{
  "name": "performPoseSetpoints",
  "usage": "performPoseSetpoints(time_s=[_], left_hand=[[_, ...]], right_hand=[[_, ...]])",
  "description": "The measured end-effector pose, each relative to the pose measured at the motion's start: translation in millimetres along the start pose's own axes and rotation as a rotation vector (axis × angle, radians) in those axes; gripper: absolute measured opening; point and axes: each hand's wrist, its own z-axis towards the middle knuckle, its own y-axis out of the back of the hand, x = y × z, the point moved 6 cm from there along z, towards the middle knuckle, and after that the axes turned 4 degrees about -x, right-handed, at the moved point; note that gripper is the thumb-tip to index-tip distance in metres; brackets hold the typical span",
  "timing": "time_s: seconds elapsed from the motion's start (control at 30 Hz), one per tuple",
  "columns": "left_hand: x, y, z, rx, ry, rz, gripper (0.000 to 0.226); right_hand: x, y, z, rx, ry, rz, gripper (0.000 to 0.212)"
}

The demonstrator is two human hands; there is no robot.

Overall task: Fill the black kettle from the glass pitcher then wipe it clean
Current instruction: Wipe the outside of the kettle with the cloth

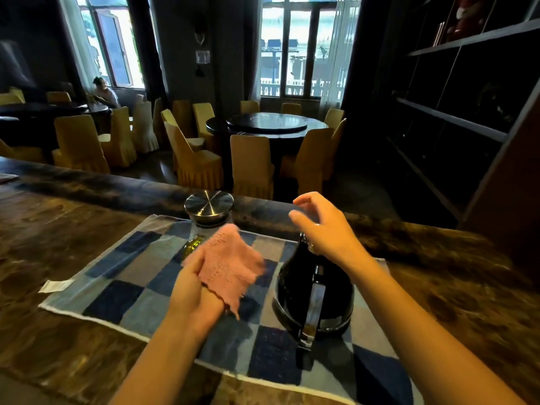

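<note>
The black kettle (304, 290) stands upright on the right half of a blue checked mat (122, 276), its metal handle facing me. The glass pitcher (204, 220) with a steel lid stands at the mat's far edge, partly hidden behind a pink cloth (230, 264). My left hand (193, 290) grips that cloth above the mat, left of the kettle. My right hand (324, 229) hovers over the kettle's top with fingers spread and nothing in it; whether it touches the lid I cannot tell.
The mat lies on a dark marbled counter (58, 229) with a raised far ledge (122, 188). A white label (55, 285) sticks out at the mat's left side. Beyond the counter are yellow-covered chairs (251, 165), round tables (267, 124) and dark shelving (455, 112).
</note>
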Motion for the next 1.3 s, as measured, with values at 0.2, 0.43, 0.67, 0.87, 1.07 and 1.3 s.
performPoseSetpoints(time_s=[0.2, 0.43, 0.67, 0.87, 1.07, 1.3], left_hand=[[25.3, -10.2, 19.3, 0.111, -0.234, 0.277, 0.04], [83.6, -46.1, 42.8, 0.342, -0.191, 0.733, 0.048], [87.8, -64.0, 104.4, 0.525, -0.141, 0.688, 0.071], [185.8, 42.6, 249.3, 0.371, 0.075, 0.946, 0.083], [113.6, -38.0, 107.9, 0.411, 0.028, 0.676, 0.063], [126.7, -17.6, 179.1, 0.27, -0.179, 1.219, 0.018]], right_hand=[[2.6, 9.6, -10.1, -0.327, 0.222, -0.506, 0.017], [-52.4, 6.3, 3.4, -0.155, -0.214, -0.368, 0.007], [-56.2, 5.8, 6.8, -0.175, -0.187, -0.344, 0.013], [-59.9, 5.3, 7.8, -0.183, -0.182, -0.316, 0.015], [-57.0, 4.3, 5.9, -0.18, -0.168, -0.32, 0.016], [-57.8, 4.3, 5.9, -0.197, -0.169, -0.28, 0.017]])
